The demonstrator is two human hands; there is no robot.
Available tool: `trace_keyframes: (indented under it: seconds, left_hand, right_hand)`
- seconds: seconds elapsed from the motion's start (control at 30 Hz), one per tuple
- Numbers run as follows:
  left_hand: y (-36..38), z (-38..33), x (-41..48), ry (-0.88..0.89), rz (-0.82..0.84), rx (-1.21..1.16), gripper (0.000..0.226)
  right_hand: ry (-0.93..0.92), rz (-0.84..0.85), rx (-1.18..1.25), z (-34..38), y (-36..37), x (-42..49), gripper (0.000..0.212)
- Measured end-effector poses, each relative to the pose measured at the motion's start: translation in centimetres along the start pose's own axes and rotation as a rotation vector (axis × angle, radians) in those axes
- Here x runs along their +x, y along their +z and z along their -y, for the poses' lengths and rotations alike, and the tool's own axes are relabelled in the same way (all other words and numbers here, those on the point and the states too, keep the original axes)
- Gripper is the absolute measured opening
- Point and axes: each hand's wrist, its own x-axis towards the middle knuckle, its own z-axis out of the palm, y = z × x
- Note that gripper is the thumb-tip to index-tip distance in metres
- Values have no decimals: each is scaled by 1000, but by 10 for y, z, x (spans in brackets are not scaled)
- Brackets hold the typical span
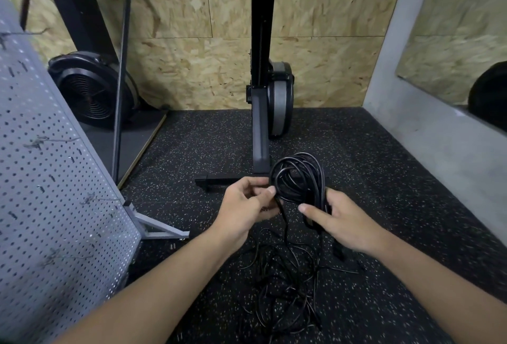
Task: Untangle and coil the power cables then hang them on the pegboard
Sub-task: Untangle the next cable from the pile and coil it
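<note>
A coil of black power cable [299,176] stands up between my two hands above the floor. My left hand [244,204] pinches a strand at the coil's left side. My right hand [340,220] grips the bundle at its right side, with the thumb pointing left. A loose end drops from the coil into a tangled heap of black cables [285,289] on the floor below my hands. The grey pegboard [46,179] leans at the left, with several metal hooks on it.
A black exercise machine [263,75] stands straight ahead, its base bar right behind the coil. A fan-wheel machine [90,91] sits at the back left. The pegboard's grey foot [159,225] juts onto the speckled rubber floor. A grey wall with a mirror runs along the right.
</note>
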Motion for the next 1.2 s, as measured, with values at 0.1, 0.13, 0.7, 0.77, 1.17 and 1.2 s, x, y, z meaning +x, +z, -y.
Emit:
trace_keyframes:
  seconds: [0.1, 0.13, 0.7, 0.77, 1.17, 1.2]
  left_hand:
    - [2, 0, 3, -44, -16, -106, 23]
    - [3, 1, 4, -48, -19, -133, 23]
    - [-5, 13, 16, -99, 154, -88, 32]
    - [-11, 24, 16, -61, 239, 264, 36]
    - [-8, 39, 9, 20, 549, 969, 15]
    - [-8, 36, 10, 53, 538, 1013, 15]
  right_hand:
    - [-27, -25, -3, -1, 8, 2, 35]
    - [-31, -24, 16, 0, 9, 3, 35]
    - [14, -47, 228, 14, 15, 5, 16]
    - [36, -64, 301, 16, 13, 4, 9]
    - [104, -267, 508, 14, -15, 8, 17]
    - [93, -291, 391, 11, -20, 10, 18]
